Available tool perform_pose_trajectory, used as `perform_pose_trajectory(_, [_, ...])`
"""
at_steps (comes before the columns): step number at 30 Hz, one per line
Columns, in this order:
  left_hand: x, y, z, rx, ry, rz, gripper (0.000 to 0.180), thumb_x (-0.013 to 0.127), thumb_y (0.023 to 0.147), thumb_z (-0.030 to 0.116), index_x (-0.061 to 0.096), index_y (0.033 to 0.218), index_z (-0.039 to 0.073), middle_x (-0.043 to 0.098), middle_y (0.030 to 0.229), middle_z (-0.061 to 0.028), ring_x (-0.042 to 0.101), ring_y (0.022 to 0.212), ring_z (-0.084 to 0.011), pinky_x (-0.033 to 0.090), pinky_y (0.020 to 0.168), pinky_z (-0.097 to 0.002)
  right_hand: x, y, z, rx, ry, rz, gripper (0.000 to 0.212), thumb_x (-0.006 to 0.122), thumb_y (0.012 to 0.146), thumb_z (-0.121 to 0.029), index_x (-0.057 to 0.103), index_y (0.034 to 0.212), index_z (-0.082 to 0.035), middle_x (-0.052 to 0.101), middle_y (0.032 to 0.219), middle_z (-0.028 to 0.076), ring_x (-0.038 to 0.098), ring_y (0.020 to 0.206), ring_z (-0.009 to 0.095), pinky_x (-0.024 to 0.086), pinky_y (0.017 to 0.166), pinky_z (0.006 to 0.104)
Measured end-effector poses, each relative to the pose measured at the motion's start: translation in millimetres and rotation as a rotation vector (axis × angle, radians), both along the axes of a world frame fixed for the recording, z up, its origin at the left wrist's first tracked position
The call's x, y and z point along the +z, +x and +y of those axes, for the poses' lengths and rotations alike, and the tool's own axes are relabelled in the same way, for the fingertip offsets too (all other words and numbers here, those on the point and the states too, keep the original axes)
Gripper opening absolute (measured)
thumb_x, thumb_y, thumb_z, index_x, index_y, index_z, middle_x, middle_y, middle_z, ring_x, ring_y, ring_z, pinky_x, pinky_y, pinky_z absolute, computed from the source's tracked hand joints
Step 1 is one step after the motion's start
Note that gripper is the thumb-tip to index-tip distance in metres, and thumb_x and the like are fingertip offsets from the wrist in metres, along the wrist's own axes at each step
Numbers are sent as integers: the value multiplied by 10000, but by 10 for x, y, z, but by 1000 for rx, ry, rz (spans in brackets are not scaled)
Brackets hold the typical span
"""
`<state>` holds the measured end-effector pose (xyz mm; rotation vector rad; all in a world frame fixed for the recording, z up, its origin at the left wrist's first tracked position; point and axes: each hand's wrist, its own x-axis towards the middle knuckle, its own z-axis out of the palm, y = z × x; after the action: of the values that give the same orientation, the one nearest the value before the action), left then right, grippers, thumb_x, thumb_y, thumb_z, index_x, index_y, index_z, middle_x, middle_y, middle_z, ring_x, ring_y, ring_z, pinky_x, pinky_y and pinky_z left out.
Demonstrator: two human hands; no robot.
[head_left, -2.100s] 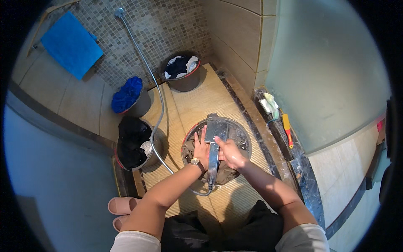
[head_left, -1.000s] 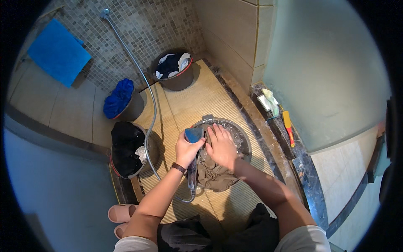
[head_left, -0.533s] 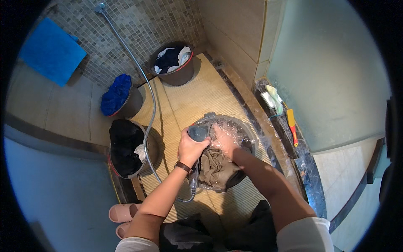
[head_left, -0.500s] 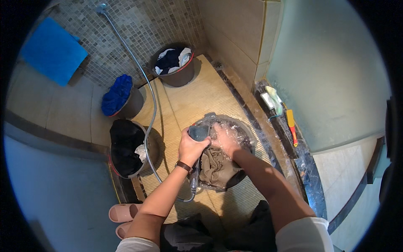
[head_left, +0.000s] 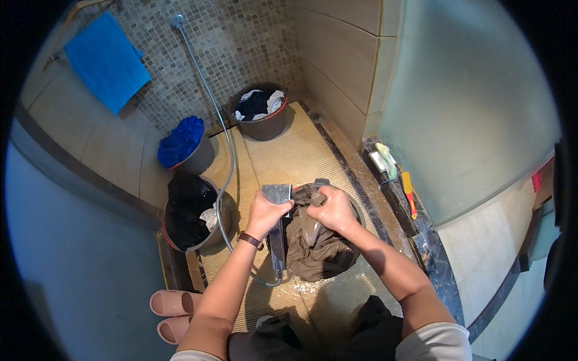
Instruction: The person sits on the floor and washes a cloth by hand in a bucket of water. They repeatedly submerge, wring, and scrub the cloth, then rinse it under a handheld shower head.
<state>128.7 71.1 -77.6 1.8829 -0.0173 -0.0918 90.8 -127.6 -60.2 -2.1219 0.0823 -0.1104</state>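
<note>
Warm light and shadows on the floor (head_left: 286,153), black-rimmed fisheye distortion.

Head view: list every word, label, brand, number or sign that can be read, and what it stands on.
No text can be read.
Handheld shower head in the left hand, brown cloth in the right hand: no legible marking.
Blue towel, far bucket: no legible marking.
White item, yellow-and-red tool at right: too small to tell whether printed.
</note>
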Motion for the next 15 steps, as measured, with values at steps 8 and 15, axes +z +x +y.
perform_pose_trajectory(8, [152, -84, -50, -203, 21, 204, 412, 830, 739, 153, 561, 998, -22, 650, 890, -51, 615, 746, -102, 511, 659, -258, 143, -416, -47, 357, -180, 343, 425, 624, 800, -442, 693, 924, -41, 688, 798, 181, 670, 779, 359, 490, 713, 472])
perform_pose_trajectory(15, [-340, -109, -56, -188, 210, 110, 773, 857, 609, 371, 509, 1125, -88, 678, 1006, -206, 679, 941, -291, 537, 821, -355, -463, -518, 214, 115, -744, 57, 527, 482, 860, -492, 739, 861, -31, 661, 942, 125, 476, 1054, 298, 318, 873, 543])
